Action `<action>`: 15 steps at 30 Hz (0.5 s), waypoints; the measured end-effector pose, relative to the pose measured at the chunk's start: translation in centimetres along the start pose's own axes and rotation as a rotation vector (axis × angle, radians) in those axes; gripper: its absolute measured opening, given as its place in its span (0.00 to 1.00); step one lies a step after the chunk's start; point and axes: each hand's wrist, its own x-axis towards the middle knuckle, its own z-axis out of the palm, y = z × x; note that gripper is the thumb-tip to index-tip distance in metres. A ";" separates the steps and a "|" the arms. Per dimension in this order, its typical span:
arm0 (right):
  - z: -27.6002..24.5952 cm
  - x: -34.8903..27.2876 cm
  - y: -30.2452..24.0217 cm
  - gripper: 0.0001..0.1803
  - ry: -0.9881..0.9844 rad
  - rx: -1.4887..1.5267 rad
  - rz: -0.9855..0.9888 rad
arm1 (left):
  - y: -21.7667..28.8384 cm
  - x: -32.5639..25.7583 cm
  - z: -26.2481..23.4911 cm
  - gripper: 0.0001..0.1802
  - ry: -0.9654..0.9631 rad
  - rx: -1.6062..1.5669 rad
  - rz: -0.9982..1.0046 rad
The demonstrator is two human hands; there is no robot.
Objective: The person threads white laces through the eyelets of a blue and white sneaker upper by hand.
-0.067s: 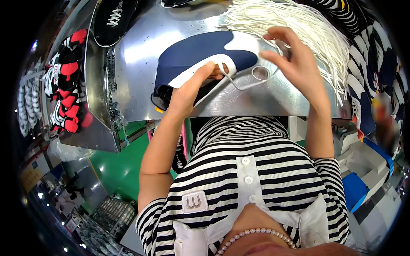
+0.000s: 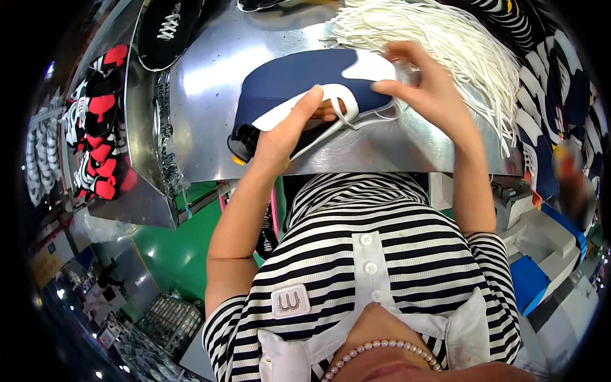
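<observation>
A navy-and-white shoe upper [image 2: 289,73] is tilted over the metal table, its toe toward the right. My left hand [image 2: 283,137] grips it at the white eyelet edge. The left thumb lies on the outside and the fingers reach inside, showing through the opening. A white shoelace [image 2: 318,135] passes by the eyelet edge, with a slack loop below the toe. At the toe is my right hand [image 2: 433,95], its thumb on the navy side and its forefinger at the far edge. Its other fingers are partly hidden.
A large heap of white laces [image 2: 439,48] covers the far right of the metal table [image 2: 210,121]. A black laced shoe [image 2: 168,32] lies at far left, above red, black and white shoe pieces [image 2: 102,137]. More navy-and-white uppers [image 2: 541,153] stand at right.
My right hand has come slightly left onto the toe. The upper has shifted a little to the right, and the lace's round loop beside the toe has collapsed.
</observation>
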 end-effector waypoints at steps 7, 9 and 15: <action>4.3 3.8 2.0 0.24 0.066 0.396 0.231 | -0.4 2.0 -2.7 0.22 -0.030 0.421 0.090; 3.4 4.4 3.4 0.20 0.104 0.408 0.243 | 0.3 1.6 -2.0 0.23 -0.131 0.836 0.353; 6.1 1.0 1.9 0.14 0.039 0.494 0.158 | 0.3 0.1 -1.5 0.12 0.152 1.144 0.634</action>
